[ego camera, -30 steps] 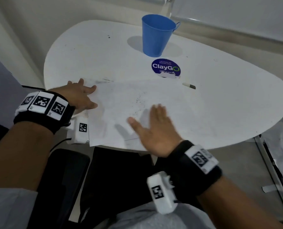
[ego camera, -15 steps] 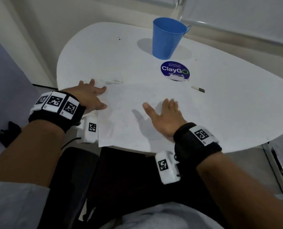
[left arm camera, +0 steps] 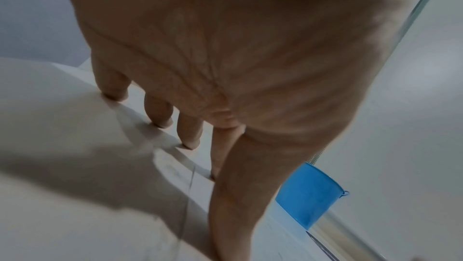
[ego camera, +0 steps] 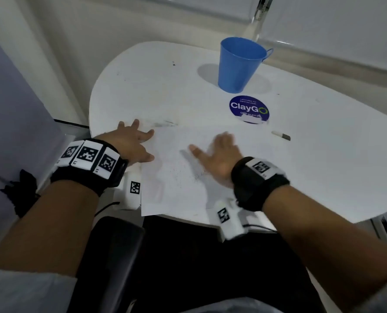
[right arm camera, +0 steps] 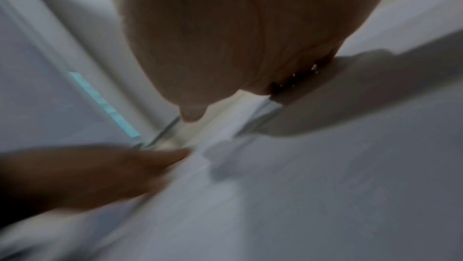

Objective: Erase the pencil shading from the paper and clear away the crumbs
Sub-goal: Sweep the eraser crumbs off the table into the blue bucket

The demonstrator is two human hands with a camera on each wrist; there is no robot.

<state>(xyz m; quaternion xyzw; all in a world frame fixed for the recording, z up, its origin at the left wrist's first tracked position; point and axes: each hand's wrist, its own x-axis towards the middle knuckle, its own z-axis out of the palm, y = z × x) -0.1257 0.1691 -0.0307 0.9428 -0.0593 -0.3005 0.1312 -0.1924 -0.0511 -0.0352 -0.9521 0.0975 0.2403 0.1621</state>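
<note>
White paper, one sheet, flat at the near edge of the desk, its near left corner overhanging that edge. Pinned at its left edge by the left hand: fingers straight and spread, tips pressed down, gripping nothing. Right hand flat on the middle of the sheet, fingers extended and together toward the far edge, thumb out to the left, likewise holding nothing; blurred in both the head and right wrist views, so probably mid-sweep. Crumbs as a loose scatter of dark specks, too fine to count, just left of and nearer than the right palm, between the two hands. Closer to the right hand, then, and lying on its thumb side; likely calls for a brushing stroke leftward or toward the near edge. No clear shading left on the sheet; only a grey smudge on the desk beside the far left corner. Elsewhere: one blue cup near the far edge, one round ClayGo sticker before it, one small white-and-grey stub, perhaps the eraser, just right of the sheet.
</note>
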